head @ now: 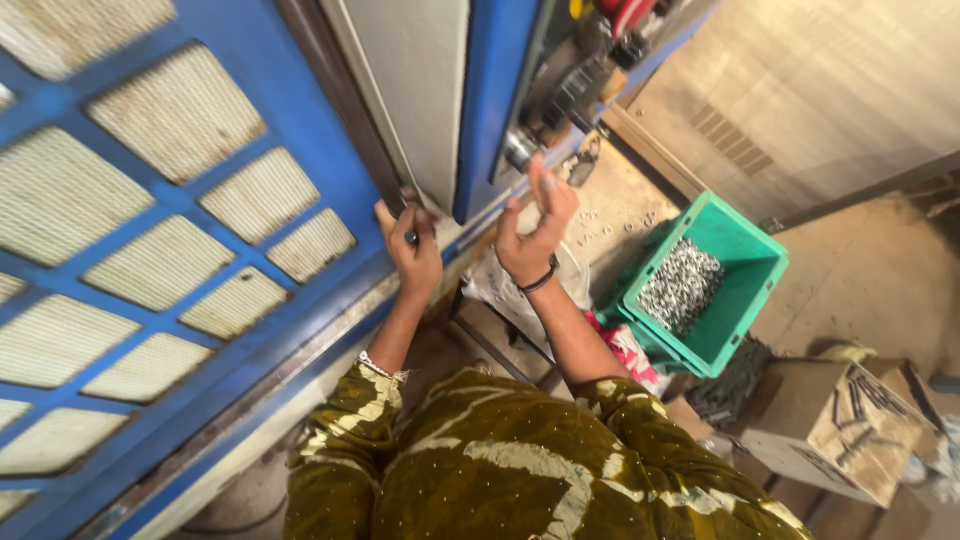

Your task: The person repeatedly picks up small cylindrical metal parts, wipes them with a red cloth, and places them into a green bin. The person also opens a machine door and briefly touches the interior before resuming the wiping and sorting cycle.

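Hands [470, 235] at blue machine [300, 120]

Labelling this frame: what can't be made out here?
Head view:
- Small dark item in left hand: fingers cover it.
- Round metal machine part by right hand: contact unclear, motion-blurred.
- Small metal pieces in green plastic crate: too small.
- Blue mesh-panelled machine door: cut by frame edge.

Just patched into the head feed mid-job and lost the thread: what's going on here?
A person stands at a blue machine. Their left hand grips the edge of its blue mesh door, pinching a small dark part. The right hand is raised, fingers loosely curled, just below a round metal fitting on the machine. To the right, a green crate holds small metal pieces, beside cardboard boxes.
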